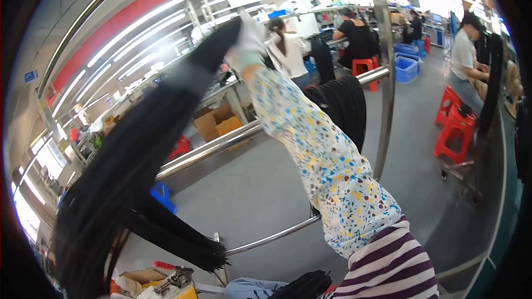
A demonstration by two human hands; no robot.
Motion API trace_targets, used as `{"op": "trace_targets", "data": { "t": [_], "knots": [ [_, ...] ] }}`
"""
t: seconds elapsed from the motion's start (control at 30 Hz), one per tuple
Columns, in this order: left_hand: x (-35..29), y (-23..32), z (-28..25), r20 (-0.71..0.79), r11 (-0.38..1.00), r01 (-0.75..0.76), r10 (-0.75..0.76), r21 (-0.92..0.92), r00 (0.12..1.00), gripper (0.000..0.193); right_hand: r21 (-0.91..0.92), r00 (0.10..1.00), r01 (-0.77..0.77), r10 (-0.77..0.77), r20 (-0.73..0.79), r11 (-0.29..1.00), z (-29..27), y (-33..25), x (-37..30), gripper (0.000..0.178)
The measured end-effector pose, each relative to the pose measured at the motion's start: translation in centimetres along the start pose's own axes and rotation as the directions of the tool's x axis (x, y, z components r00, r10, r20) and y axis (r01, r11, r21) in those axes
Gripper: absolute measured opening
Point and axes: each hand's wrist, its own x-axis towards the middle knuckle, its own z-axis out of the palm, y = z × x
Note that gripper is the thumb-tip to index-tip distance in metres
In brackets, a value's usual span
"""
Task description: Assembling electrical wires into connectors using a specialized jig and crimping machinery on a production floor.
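My right hand (248,43), in a pale glove and smeared by motion, is raised high at the top middle. It grips the upper end of a long bundle of black strands (138,116). The bundle slants down to the left, its lower part spreading wide. Another length of black strands (177,235) with loose, uneven ends shows below it. My right arm wears a speckled sleeve cover (327,155) over a striped sleeve. A metal rail (233,138) passes behind the arm and the bundle. My left hand does not show.
More black strands (346,102) hang over the rail right of my arm. A box with tools (160,282) sits at the lower left. Beyond are red stools (455,133), blue crates (406,68), cardboard boxes (217,122) and several seated people at work.
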Motion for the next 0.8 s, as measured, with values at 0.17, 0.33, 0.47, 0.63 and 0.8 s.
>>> {"op": "trace_targets", "data": {
  "t": [0.17,0.33,0.47,0.63,0.8],
  "knots": [
    [-0.4,-3.4,-11.1,0.033,0.958,0.097,-0.092,-0.269,0.995,0.07,0.26,0.995,0.102,-0.099,-0.024,0.96,1.9,20.8,-4.3,0.065],
    [1.2,-4.1,-13.8,-0.209,0.997,0.076,-0.074,0.001,0.975,0.07,-0.501,0.776,0.042,0.288,0.561,0.864,4.2,15.4,-5.5,0.049],
    [3.4,-6.5,-14.4,-0.754,0.994,0.014,0.074,0.109,0.653,0.062,-0.291,0.22,0.675,0.191,0.957,0.679,9.8,26.8,-2.2,0.04],
    [1.4,-5.2,-21.7,-0.827,0.988,0.149,-0.051,0.041,0.56,0.071,-0.063,0.053,0.703,0.036,0.998,0.708,4.9,21.0,-0.5,0.036],
    [1.2,-8.0,-28.6,-0.926,0.911,0.403,-0.069,0.094,0.372,0.066,0.001,0.962,0.13,-0.127,0.244,0.991,3.1,22.1,-0.6,0.024]
  ]
}}
